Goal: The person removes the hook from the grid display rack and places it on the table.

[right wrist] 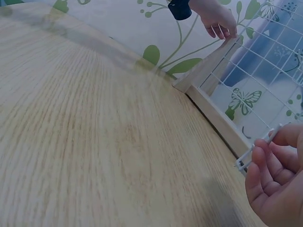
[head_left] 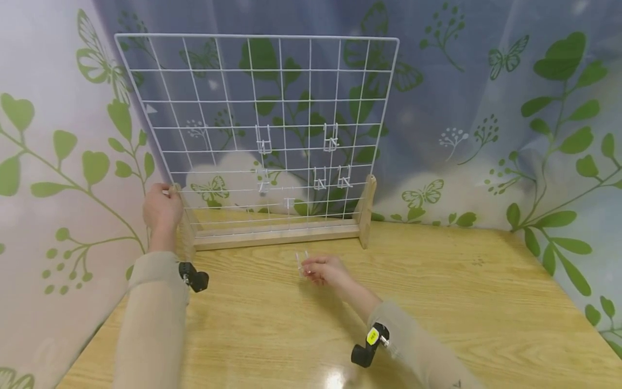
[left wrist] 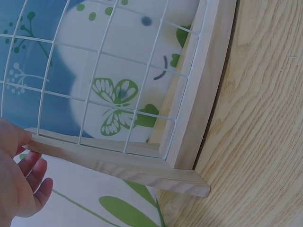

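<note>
A white wire grid panel (head_left: 295,100) stands upright in a wooden stand (head_left: 277,236). My left hand (head_left: 163,210) is at the top of the stand's left side piece. In the left wrist view, the thumb and index finger of that hand (left wrist: 19,172) pinch the wooden end while the other fingers hang curled below. Low in front of the grid, my right hand (head_left: 326,270) pinches a small white wire hook (head_left: 299,260) between thumb and fingers. The right wrist view shows the hook (right wrist: 244,161) poking out past the fingertips, its far end partly hidden by them.
Several similar white hooks hang on the grid, among them an upper left hook (head_left: 264,141) and an upper right hook (head_left: 331,140). The stand rests on a wood-grain table (head_left: 437,302). A leaf-patterned curtain (head_left: 452,108) hangs close behind and along the left side.
</note>
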### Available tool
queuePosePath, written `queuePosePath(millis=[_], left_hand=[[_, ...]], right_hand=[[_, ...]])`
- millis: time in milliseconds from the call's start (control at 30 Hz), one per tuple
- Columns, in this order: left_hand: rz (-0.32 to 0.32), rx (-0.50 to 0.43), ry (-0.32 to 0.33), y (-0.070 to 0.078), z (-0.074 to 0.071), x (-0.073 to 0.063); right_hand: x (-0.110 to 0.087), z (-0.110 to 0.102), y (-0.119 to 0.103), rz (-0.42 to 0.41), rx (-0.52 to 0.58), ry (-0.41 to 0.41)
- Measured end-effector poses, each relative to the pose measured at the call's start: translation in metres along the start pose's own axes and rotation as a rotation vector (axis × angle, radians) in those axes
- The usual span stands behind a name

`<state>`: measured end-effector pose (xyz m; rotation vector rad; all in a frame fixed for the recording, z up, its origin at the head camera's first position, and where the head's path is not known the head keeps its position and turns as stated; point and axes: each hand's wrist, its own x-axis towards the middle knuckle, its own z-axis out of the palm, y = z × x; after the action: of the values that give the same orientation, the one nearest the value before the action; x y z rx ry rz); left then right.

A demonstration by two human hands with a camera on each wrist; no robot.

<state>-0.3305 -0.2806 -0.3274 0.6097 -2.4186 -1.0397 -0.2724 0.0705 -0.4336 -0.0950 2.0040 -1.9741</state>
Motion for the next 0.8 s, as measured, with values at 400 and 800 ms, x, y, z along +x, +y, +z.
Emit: queuePosePath(millis=[400, 800], left_hand=[[0.002, 0.007, -0.011, -0.001, 0.000, 0.000], [0.020, 0.020, 0.003, -0.002, 0.001, 0.002]], right_hand=[[-0.005, 0.002, 0.013, 0.048, 0.032, -0.038], [-0.008, 0.003, 0.013, 0.117, 0.040, -0.029]])
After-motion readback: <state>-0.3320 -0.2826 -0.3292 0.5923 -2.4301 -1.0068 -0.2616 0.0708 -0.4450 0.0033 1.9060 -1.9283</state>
